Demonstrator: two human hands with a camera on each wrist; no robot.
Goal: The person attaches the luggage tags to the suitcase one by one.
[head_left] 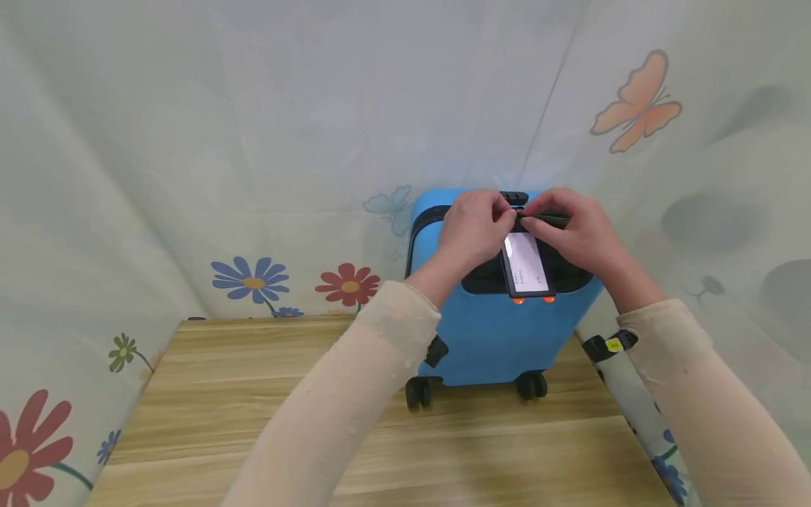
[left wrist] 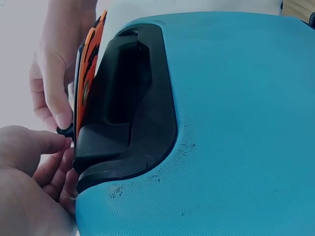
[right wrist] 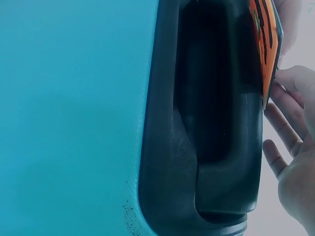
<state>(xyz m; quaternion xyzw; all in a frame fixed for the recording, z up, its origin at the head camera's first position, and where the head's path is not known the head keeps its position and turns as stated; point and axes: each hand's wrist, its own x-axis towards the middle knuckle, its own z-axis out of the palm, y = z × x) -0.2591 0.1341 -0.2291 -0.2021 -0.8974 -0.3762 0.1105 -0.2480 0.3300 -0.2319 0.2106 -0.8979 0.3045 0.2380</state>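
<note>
A blue suitcase (head_left: 500, 345) stands upright, its black carrying handle (left wrist: 103, 147) on the top. Against that handle hangs a luggage tag (head_left: 527, 262), with a white card on the face and an orange, black-striped back (right wrist: 266, 44). My left hand (head_left: 475, 225) pinches a small black strap (left wrist: 65, 131) at the tag's upper end between thumb and fingers. Opposite it, my right hand (head_left: 579, 229) pinches the same strap area, fingertips nearly meeting the left ones. The strap's exact path is hidden behind the fingers.
Black caster wheels (head_left: 531, 385) carry the suitcase on a wood-grain surface (head_left: 253, 380). Close behind and at both sides hangs a pale curtain (head_left: 285, 141) printed with flowers and butterflies. A black device with a yellow label (head_left: 613, 344) is strapped at my right wrist.
</note>
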